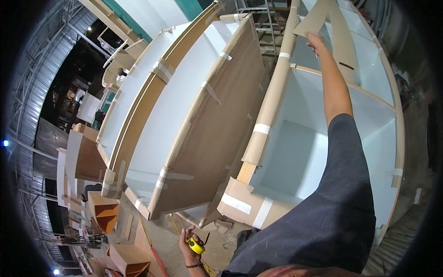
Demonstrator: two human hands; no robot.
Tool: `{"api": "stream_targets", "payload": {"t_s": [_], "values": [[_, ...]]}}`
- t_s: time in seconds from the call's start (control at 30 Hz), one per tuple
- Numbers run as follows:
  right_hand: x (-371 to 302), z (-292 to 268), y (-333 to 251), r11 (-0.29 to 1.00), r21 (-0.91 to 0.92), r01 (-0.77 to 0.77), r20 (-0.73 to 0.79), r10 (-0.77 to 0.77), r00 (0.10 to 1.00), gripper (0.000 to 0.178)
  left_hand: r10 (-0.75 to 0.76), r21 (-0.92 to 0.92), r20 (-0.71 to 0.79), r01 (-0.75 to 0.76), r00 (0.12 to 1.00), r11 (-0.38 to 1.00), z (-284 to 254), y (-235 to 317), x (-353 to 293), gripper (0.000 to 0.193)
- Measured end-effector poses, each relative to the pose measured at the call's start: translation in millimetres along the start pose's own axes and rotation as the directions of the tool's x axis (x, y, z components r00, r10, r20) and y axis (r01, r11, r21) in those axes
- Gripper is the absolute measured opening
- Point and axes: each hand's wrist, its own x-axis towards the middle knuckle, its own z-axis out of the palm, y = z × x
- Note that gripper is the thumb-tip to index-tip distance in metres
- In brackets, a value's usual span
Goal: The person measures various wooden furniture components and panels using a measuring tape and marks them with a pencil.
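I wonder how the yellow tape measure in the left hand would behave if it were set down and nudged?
The tape measure would probably stay stiff, since its case looks hard and moulded. It is likely light, being small enough for the left hand alone to hold. With its rounded outline, it might rock or slide.

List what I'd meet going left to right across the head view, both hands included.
Bright light, small wooden box with orange interior, left hand with a yellow tape measure, metal ladder, right hand, dark slot in the brown panel.
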Motion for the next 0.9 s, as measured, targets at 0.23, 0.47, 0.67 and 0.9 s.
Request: {"api": "stream_targets", "payload": {"t_s": [0.23,0.47,0.67,0.9], "values": [[29.4,18.2,9.9,0.895,0.43,-0.118,-0.219,0.23,0.948,0.029,0.071,-0.035,0.058,-0.069,0.996,0.997,32.0,29.7,-12.7,0.046],[-63.7,10.6,-31.8,0.886,0.459,-0.069,0.053,0.05,0.997,0.011,0.263,0.213,0.206,-0.305,0.943,0.928,103.9,72.6,-19.4,0.042],[-201.3,-35.5,-58.7,0.886,0.445,-0.129,0.434,-0.088,0.896,0.018,0.296,0.325,0.571,-0.542,0.765,0.775,180.0,126.0,-5.0,0.045],[-391.2,-46.0,-50.3,0.863,0.331,-0.382,0.735,0.018,0.678,0.031,0.119,0.517,0.694,-0.606,0.71,0.604,273.5,169.1,33.1,0.054]]}}
